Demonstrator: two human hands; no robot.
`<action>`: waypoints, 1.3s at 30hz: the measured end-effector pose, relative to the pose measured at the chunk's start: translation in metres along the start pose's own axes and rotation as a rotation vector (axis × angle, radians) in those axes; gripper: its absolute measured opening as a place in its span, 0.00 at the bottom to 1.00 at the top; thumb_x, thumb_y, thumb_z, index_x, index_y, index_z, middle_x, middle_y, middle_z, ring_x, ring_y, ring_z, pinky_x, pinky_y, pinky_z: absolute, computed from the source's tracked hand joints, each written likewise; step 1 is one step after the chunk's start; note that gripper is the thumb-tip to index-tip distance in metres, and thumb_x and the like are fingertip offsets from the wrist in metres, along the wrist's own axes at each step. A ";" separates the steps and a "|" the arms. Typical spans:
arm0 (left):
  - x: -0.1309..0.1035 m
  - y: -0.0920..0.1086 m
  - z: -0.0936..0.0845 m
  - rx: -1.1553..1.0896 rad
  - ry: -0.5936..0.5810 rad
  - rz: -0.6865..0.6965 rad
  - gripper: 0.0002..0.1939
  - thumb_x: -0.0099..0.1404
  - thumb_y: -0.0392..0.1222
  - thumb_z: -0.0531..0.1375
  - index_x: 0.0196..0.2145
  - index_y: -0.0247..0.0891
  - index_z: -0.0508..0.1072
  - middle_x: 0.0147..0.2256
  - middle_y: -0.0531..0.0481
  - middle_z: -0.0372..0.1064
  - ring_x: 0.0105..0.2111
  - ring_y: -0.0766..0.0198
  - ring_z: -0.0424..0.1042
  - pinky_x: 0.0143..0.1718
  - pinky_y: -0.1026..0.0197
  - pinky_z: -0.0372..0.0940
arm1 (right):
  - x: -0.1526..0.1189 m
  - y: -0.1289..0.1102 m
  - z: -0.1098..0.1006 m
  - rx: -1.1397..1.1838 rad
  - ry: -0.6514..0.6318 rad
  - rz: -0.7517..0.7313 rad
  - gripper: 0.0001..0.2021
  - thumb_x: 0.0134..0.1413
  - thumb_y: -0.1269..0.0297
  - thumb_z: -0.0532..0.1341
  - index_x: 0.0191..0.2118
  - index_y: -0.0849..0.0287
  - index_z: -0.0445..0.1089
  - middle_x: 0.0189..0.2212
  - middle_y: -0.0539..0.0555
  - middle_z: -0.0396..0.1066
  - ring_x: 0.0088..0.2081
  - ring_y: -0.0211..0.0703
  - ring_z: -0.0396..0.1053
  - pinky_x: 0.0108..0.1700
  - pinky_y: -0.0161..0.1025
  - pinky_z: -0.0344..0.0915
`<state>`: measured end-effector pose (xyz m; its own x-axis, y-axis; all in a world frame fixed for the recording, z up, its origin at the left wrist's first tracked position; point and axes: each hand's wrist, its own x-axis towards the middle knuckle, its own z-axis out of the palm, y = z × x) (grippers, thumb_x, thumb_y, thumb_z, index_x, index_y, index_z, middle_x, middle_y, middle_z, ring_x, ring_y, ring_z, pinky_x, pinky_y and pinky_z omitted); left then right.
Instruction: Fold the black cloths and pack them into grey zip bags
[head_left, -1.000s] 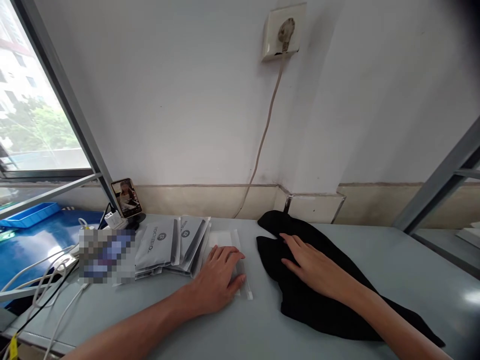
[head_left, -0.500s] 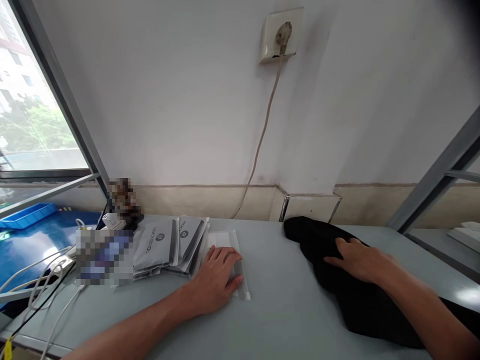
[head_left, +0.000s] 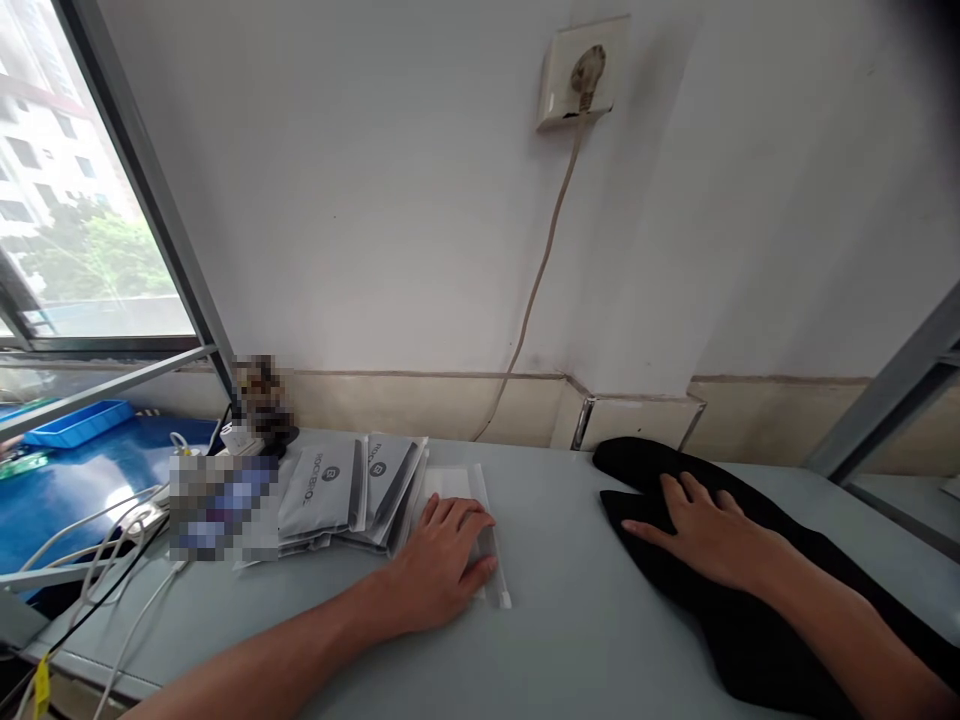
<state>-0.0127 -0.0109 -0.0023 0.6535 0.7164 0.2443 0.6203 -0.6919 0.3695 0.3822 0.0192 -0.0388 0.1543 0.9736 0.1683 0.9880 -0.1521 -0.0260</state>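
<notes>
My left hand (head_left: 450, 560) rests palm down with loosely bent fingers on a clear zip bag (head_left: 491, 520) lying flat on the grey table. Beneath the palm, part of that bag is hidden. My right hand (head_left: 701, 530) lies spread on a piece of black fabric (head_left: 757, 640), fingers stretched out and thumb apart. The cloth is in two long lobes with a gap between them at the left end; I cannot tell what kind of item it is. Left of my left hand sit several packed zip bags (head_left: 322, 490) with grey contents and a printed logo.
White cables (head_left: 127, 560) and a blurred item (head_left: 225, 505) lie at the table's left. Beyond the frame stands a blue tray (head_left: 79, 425) on a blue surface. A plug cord (head_left: 547, 245) hangs from the wall socket (head_left: 585, 75). Metal posts rise on both sides.
My right hand has spread its fingers wider on the black fabric, which now lies flatter, its two lobes parted. My left hand stays on the clear bag. The view has shifted slightly left.
</notes>
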 end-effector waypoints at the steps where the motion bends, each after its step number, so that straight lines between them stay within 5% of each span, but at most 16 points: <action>1: 0.000 0.000 0.000 0.000 -0.001 -0.001 0.19 0.73 0.40 0.60 0.59 0.43 0.65 0.59 0.45 0.67 0.61 0.50 0.64 0.70 0.35 0.50 | -0.003 -0.010 -0.005 -0.022 -0.010 -0.020 0.34 0.61 0.35 0.48 0.49 0.62 0.71 0.53 0.75 0.70 0.53 0.81 0.70 0.40 0.66 0.72; 7: 0.000 0.000 0.000 -0.005 -0.001 0.002 0.18 0.73 0.40 0.60 0.58 0.44 0.66 0.59 0.44 0.67 0.61 0.49 0.65 0.69 0.33 0.51 | -0.020 -0.047 -0.029 -0.022 -0.128 -0.168 0.18 0.67 0.49 0.46 0.39 0.55 0.66 0.41 0.64 0.70 0.41 0.65 0.73 0.30 0.52 0.72; 14: 0.000 0.001 -0.001 -0.002 -0.011 -0.010 0.19 0.73 0.40 0.60 0.59 0.43 0.66 0.59 0.44 0.67 0.61 0.49 0.65 0.69 0.34 0.50 | -0.027 -0.055 -0.036 0.026 -0.101 -0.153 0.20 0.66 0.43 0.47 0.39 0.54 0.63 0.39 0.64 0.72 0.39 0.66 0.75 0.32 0.53 0.70; 23: 0.000 0.001 -0.002 -0.017 -0.035 -0.010 0.19 0.73 0.39 0.60 0.59 0.42 0.65 0.60 0.43 0.66 0.62 0.49 0.63 0.70 0.34 0.48 | -0.032 -0.074 -0.054 0.475 -0.568 -0.030 0.20 0.72 0.49 0.41 0.32 0.52 0.56 0.23 0.52 0.71 0.19 0.49 0.76 0.19 0.40 0.66; 29: -0.001 0.001 -0.005 -0.080 -0.058 0.024 0.19 0.75 0.42 0.58 0.61 0.42 0.63 0.61 0.43 0.66 0.64 0.51 0.63 0.71 0.36 0.48 | -0.025 -0.070 -0.047 0.204 -0.214 -0.189 0.20 0.72 0.52 0.47 0.29 0.53 0.62 0.27 0.56 0.76 0.32 0.58 0.80 0.29 0.42 0.65; 34: -0.003 -0.006 0.001 -0.075 -0.084 0.083 0.19 0.78 0.48 0.54 0.63 0.42 0.63 0.67 0.43 0.61 0.70 0.52 0.56 0.73 0.39 0.45 | -0.028 -0.075 -0.052 0.316 -0.389 -0.161 0.22 0.73 0.50 0.46 0.29 0.53 0.61 0.23 0.53 0.74 0.22 0.49 0.75 0.27 0.40 0.61; 39: -0.002 -0.012 0.007 0.110 -0.021 0.120 0.16 0.77 0.43 0.56 0.59 0.42 0.68 0.68 0.44 0.61 0.70 0.51 0.56 0.73 0.41 0.49 | -0.029 -0.082 -0.050 0.244 -0.290 -0.183 0.20 0.74 0.53 0.47 0.29 0.53 0.62 0.25 0.55 0.74 0.28 0.53 0.77 0.29 0.39 0.58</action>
<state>-0.0186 -0.0042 -0.0132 0.7339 0.6268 0.2617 0.5802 -0.7788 0.2385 0.2968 -0.0055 0.0072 -0.0644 0.9937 -0.0915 0.9648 0.0386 -0.2600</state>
